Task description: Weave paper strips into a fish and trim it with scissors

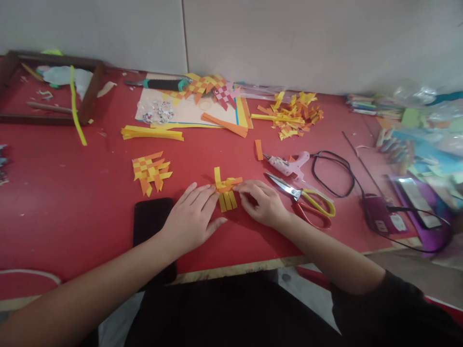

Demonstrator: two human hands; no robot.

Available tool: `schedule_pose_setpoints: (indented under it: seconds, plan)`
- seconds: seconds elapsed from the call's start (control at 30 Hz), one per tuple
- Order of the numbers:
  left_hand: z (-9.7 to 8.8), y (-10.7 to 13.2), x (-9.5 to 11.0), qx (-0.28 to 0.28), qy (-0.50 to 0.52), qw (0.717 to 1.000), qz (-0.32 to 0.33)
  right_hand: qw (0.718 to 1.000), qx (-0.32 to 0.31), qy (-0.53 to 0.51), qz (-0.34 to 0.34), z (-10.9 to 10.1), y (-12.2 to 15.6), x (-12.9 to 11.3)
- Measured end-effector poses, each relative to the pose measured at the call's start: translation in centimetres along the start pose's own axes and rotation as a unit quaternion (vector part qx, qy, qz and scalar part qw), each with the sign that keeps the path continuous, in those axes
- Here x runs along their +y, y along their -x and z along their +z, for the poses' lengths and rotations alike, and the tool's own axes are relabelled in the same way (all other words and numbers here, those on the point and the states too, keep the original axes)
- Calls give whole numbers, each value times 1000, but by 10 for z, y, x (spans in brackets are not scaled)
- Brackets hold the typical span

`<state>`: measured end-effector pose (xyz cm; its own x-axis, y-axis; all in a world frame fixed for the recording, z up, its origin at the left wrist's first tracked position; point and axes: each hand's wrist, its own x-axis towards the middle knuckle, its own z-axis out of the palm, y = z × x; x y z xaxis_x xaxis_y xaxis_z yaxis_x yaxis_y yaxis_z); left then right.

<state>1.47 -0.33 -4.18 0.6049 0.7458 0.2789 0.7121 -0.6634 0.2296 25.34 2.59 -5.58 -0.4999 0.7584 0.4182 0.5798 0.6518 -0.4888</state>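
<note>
On the red tabletop, between my hands, lies a small woven piece of yellow and orange paper strips [227, 198], with loose strip ends sticking out upward, right and toward me. My left hand [193, 214] rests flat at its left side, fingers stretched out and thumb apart, the fingertips touching the paper. My right hand [263, 201] is at the other side, thumb and forefinger pinched on the end of an orange paper strip [237, 180]. Left of them sits a woven yellow-and-orange paper fish [150, 171]. A black phone [152, 217] lies partly under my left forearm.
Scissors [294, 193] and a pink glue gun [289, 165] with a looping cord lie to the right. Behind are yellow strips [152, 133], orange strips [224, 124], a pile of paper scraps [298, 113] and a green-and-black-handled tool [164, 85]. A wooden frame [96, 91] stands far left.
</note>
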Motion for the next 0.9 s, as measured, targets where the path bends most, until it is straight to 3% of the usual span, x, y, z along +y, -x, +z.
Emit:
schedule_pose_setpoints:
  seconds: [0.67, 0.9]
  plan:
    - [0, 1, 2, -14, -13, 1000, -11, 999, -29, -18, 29, -2, -2, -1]
    - [1, 1, 1, -7, -10, 1000, -14, 995, -27, -49, 83, -4, -6, -1]
